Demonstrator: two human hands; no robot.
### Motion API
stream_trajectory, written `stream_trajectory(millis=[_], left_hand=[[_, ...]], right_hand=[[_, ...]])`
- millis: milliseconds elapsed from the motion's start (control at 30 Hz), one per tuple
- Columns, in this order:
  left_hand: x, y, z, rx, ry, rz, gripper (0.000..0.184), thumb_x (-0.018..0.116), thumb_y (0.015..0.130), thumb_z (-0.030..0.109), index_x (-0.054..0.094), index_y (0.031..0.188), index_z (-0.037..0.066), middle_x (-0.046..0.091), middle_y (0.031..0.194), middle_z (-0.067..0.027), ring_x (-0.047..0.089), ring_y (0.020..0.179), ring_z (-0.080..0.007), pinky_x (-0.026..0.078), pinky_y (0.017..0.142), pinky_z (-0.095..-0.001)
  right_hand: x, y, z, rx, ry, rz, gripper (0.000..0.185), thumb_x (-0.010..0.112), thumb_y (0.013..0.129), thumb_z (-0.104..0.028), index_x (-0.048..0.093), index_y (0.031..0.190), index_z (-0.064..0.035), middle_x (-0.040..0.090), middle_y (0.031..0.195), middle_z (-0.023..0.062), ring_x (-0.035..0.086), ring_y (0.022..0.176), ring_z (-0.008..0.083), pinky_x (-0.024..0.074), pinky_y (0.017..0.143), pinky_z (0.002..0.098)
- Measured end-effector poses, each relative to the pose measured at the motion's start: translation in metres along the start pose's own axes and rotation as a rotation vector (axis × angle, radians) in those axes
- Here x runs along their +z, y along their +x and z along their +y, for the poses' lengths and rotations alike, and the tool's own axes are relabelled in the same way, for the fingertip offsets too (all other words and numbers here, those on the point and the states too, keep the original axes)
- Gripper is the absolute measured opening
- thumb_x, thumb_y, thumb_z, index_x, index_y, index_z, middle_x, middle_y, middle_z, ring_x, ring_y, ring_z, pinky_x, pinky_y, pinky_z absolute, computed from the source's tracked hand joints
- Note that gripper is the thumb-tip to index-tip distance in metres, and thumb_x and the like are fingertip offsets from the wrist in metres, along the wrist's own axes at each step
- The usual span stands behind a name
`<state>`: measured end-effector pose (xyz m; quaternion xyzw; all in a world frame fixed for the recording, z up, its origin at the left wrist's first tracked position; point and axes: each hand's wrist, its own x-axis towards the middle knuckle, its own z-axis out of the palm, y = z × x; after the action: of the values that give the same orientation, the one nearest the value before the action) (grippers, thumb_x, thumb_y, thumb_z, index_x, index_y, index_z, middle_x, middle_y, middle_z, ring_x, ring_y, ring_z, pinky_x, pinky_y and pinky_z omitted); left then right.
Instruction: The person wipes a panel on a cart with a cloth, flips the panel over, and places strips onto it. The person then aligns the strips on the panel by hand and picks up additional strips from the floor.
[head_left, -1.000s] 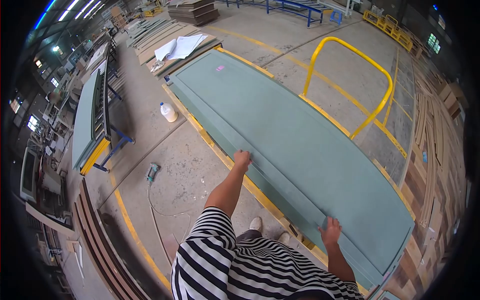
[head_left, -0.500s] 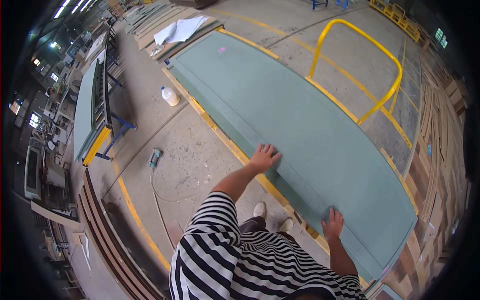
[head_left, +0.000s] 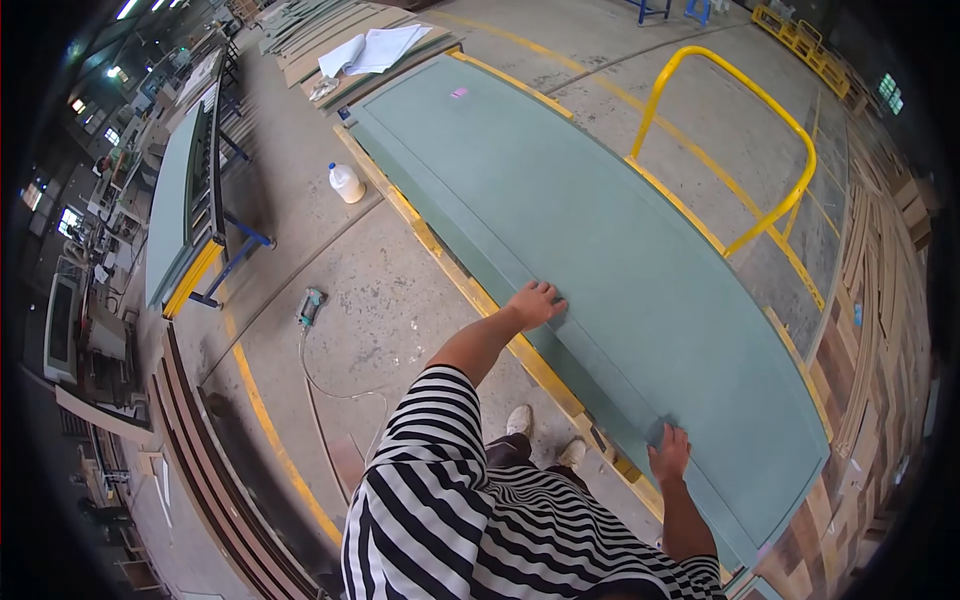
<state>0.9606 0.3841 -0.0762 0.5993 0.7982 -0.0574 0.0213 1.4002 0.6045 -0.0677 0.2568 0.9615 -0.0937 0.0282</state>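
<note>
A long green panel (head_left: pixel 600 250) with a curved far edge lies flat, with another green surface showing along its near side. My left hand (head_left: pixel 537 304) rests on the panel near its long inner edge, fingers laid over the surface and slightly bent. Farther right along that edge, my right hand (head_left: pixel 670 454) also lies on the panel with its fingers apart. Dark patches show beside the fingers of both hands; whether they are shadow or something thin under them I cannot tell. A small pink mark (head_left: pixel 459 93) is near the panel's far end.
Beneath the panel runs a yellow frame (head_left: pixel 545 375), with a yellow hoop rail (head_left: pixel 808 150) beyond. On the floor are a white jug (head_left: pixel 346 184) and a teal hand tool (head_left: pixel 311 306) with a hose. A roller stand with green panels (head_left: pixel 172 210) stands left.
The view has shifted slightly. My left hand appears a little farther along the panel, its fingers now more bent; my right hand has barely moved.
</note>
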Motion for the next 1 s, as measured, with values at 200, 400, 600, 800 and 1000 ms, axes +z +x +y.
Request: stream_trajectory(millis=[200,400,600,800,1000], left_hand=[[-0.016,0.011,-0.012,0.042,-0.108,-0.199,0.05,0.064,0.081,0.018,0.05,0.129,0.022,0.049,0.12,-0.0128,0.046,0.118,-0.0312,0.042,0.099,-0.0413],[-0.013,0.006,-0.016,0.074,-0.099,-0.1,0.041,0.066,0.079,0.019,0.057,0.118,0.022,0.051,0.114,-0.009,0.049,0.113,-0.0278,0.046,0.089,-0.0399],[-0.014,0.009,-0.018,0.078,-0.102,-0.148,0.051,0.072,0.074,0.019,0.056,0.122,0.023,0.05,0.116,-0.0089,0.048,0.113,-0.0279,0.045,0.091,-0.0398],[-0.007,0.002,-0.016,0.067,-0.047,-0.005,0.034,0.058,0.083,0.018,0.058,0.116,0.019,0.054,0.113,-0.0108,0.049,0.113,-0.0303,0.043,0.094,-0.0433],[0.046,-0.002,-0.035,0.235,-0.151,0.202,0.035,0.057,0.082,0.015,0.058,0.117,0.011,0.059,0.11,-0.0158,0.053,0.107,-0.0352,0.041,0.091,-0.0505]], right_hand=[[0.003,0.003,0.005,0.005,0.041,-0.002,0.069,0.083,0.06,-0.021,0.053,0.121,-0.0062,0.052,0.111,0.0119,0.049,0.109,0.0316,0.0412,0.089,0.0446],[0.002,0.001,-0.002,-0.001,0.032,0.023,0.066,0.082,0.062,-0.019,0.054,0.12,-0.006,0.052,0.111,0.0121,0.049,0.108,0.0316,0.0416,0.089,0.0448],[-0.001,0.003,-0.002,-0.002,0.05,-0.004,0.066,0.082,0.063,-0.018,0.053,0.121,-0.0066,0.053,0.113,0.0123,0.049,0.11,0.0312,0.0413,0.09,0.045],[0.002,-0.002,-0.008,0.047,0.023,0.01,0.069,0.08,0.066,-0.018,0.05,0.126,-0.0068,0.052,0.119,0.0144,0.047,0.116,0.0331,0.0398,0.094,0.0462],[0.034,0.0,0.009,-0.094,0.116,0.147,0.061,0.07,0.071,-0.019,0.049,0.126,-0.0059,0.054,0.121,0.0176,0.051,0.113,0.0365,0.0425,0.095,0.0475]])
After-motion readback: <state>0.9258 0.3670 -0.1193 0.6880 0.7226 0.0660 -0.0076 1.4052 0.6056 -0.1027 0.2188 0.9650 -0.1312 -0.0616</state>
